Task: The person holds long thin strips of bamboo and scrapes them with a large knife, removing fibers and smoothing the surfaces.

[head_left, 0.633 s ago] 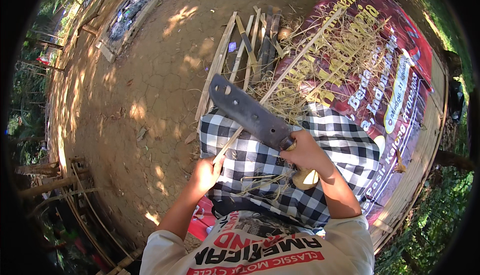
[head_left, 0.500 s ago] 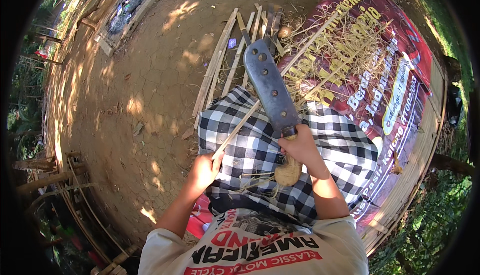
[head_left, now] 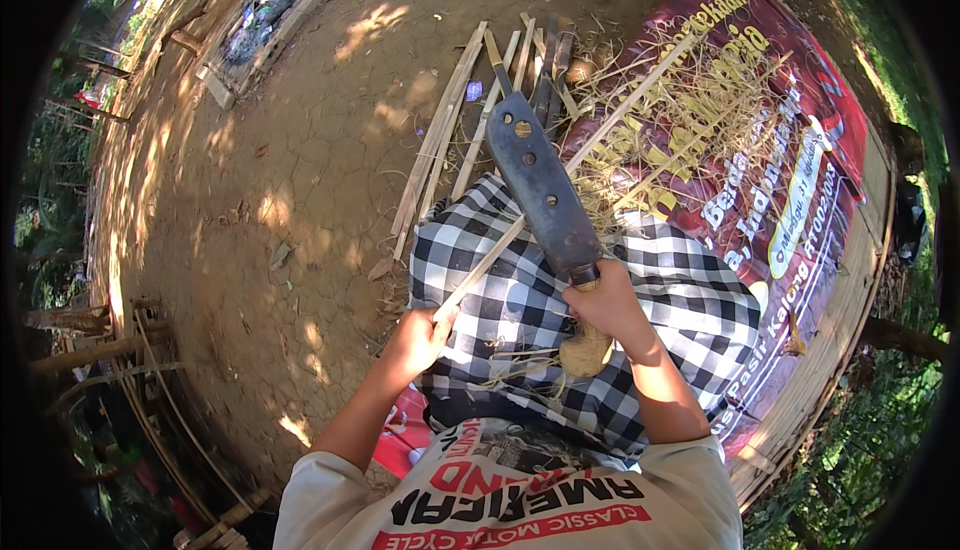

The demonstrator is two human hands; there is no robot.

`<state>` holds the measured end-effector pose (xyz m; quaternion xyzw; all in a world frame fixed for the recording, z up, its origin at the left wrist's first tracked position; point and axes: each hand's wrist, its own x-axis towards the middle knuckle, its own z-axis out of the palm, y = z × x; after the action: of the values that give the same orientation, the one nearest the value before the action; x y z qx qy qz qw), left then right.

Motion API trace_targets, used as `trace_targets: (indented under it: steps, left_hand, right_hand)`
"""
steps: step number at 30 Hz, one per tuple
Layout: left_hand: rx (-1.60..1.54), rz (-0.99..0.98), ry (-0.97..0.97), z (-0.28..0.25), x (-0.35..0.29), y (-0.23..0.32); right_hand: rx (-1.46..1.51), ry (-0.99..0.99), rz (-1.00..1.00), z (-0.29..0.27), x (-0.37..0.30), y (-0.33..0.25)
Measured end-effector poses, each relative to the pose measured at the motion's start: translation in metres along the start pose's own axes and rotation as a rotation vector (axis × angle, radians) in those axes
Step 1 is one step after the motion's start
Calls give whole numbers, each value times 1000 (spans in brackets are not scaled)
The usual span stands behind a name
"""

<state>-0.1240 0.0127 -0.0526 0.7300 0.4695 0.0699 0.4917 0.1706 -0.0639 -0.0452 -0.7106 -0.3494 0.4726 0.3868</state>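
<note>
My right hand [head_left: 606, 302] is wrapped round the wooden handle [head_left: 588, 350] of a large, broad-bladed machete [head_left: 545, 195]. Its dark blade, pierced with several round holes, points away from me and leans left above my lap. In my left hand [head_left: 418, 338] is the near end of a pale bamboo strip [head_left: 490, 258], gripped between thumb and fingers. The strip slants up to the right and meets the blade's left edge; a pale length continues in line beyond the blade. Thin shavings [head_left: 520, 365] lie on the black-and-white checked cloth [head_left: 470, 240] over my legs.
Several bamboo strips [head_left: 440, 135] lie on the bare earth ahead, beside another long blade [head_left: 500, 70]. A heap of curled shavings [head_left: 690, 120] covers part of a maroon banner [head_left: 740, 280] on the right. A wood-edged ash pit [head_left: 265, 25] sits far left.
The whole view has shifted slightly. The machete and the bamboo strip stay nearly where they were against my lap, both hands keeping their grip.
</note>
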Motion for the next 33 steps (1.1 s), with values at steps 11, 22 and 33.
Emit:
trace_targets:
  steps: [11, 22, 33]
  left_hand:
    - [100, -50, 15, 0, 1, 7]
    - [145, -56, 40, 1, 0, 5]
    - [78, -44, 53, 4, 0, 6]
  right_hand:
    - [113, -9, 98, 10, -6, 7]
    - [103, -56, 149, -21, 2, -6]
    - [-2, -45, 98, -25, 5, -20]
